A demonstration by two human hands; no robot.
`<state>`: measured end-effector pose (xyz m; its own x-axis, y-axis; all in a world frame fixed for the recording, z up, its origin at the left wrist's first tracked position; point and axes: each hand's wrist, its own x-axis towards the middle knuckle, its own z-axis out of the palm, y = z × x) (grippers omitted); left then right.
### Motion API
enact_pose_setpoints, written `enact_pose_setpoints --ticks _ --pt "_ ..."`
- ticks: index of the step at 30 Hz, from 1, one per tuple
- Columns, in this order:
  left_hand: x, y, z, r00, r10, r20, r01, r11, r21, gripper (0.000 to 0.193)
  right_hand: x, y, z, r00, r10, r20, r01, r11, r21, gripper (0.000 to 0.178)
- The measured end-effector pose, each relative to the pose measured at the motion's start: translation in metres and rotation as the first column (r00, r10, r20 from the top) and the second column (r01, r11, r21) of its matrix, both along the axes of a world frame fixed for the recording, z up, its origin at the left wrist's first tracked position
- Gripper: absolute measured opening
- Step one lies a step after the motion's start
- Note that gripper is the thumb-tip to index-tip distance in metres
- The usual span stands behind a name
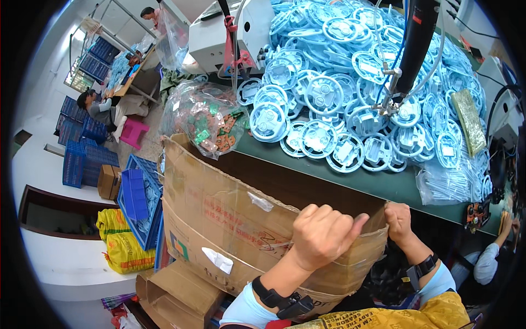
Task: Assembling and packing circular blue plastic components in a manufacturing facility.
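Note:
A big brown cardboard box (219, 219) stands upright against the worktable, its top open and its inside dark. My left hand (326, 233) is closed over the box's near rim, thumb sticking out to the right. At the box's right corner, my right hand (399, 222) has its fingers wrapped round the edge. Both forearms wear black straps. Just beyond the box, a wide heap of light-blue round plastic parts (323, 93) covers much of the green tabletop (298, 174). The box's floor is hidden from view.
A clear bag of small circuit boards (208, 120) sits at the table's left. A black tool on a stand (413, 55) hangs over the heap. Blue crates (139, 197), yellow sacks (126, 241) and a smaller carton (175, 290) stand at left. Other people work nearby.

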<state>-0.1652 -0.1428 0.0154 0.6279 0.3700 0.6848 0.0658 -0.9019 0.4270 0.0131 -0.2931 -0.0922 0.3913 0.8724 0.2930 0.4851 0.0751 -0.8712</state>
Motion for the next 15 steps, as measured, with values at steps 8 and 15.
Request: enact_pose_setpoints --ticks 8,15 --pt "-0.025 -0.018 0.018 0.999 0.044 -0.023 -0.044 0.999 0.005 0.035 0.009 0.05 0.051 0.968 0.202 0.148 -0.137 0.921 -0.364 0.037" --pt "-0.02 -0.017 0.024 0.999 0.044 -0.008 -0.044 0.999 -0.009 0.034 -0.041 0.289 0.051 0.41 0.337 0.848 -0.447 0.884 -0.136 0.068"
